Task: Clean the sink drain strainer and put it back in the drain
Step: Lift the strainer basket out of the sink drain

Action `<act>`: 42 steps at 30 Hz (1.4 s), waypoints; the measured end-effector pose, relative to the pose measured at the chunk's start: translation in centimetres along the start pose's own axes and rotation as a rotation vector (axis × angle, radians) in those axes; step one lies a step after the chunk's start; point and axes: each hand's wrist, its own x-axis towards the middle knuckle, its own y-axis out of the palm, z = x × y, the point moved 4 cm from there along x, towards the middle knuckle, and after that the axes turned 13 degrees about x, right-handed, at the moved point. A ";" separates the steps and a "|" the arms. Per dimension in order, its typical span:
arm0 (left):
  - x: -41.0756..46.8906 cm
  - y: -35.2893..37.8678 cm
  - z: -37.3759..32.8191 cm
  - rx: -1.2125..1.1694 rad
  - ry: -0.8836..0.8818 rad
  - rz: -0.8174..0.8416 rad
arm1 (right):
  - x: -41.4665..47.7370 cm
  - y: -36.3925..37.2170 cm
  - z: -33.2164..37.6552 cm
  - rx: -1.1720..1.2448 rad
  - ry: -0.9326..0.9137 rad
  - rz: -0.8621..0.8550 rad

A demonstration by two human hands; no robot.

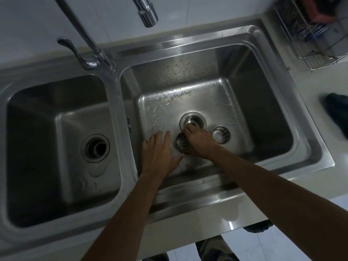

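A round steel drain strainer (181, 141) lies on the floor of the right basin (188, 102), just in front of the open drain (192, 121). My right hand (199, 142) covers the strainer's right side with fingers curled around it, fingertips reaching the drain's rim. A second small steel strainer cup (220, 135) stands on the basin floor to the right of that hand. My left hand (160, 151) rests flat on the wet basin floor left of the strainer, fingers spread, holding nothing.
The left basin (37, 138) has its own open drain (95, 147). A faucet spout (147, 15) hangs above the right basin, its lever (75, 51) at the back. A wire dish rack (310, 32) stands on the counter at far right, a dark cloth (337, 113) below it.
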 end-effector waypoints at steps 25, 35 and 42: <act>0.5 -2.3 -1.4 -0.006 0.000 -0.042 | -2.2 -3.0 -1.0 0.081 0.020 -0.191; 8.2 -14.7 -18.2 -0.214 0.283 -0.304 | -16.1 -21.3 -12.6 0.161 0.231 -0.741; 12.5 -17.6 -28.7 -0.255 0.355 -0.380 | -20.4 -27.2 -21.7 0.009 0.396 -0.786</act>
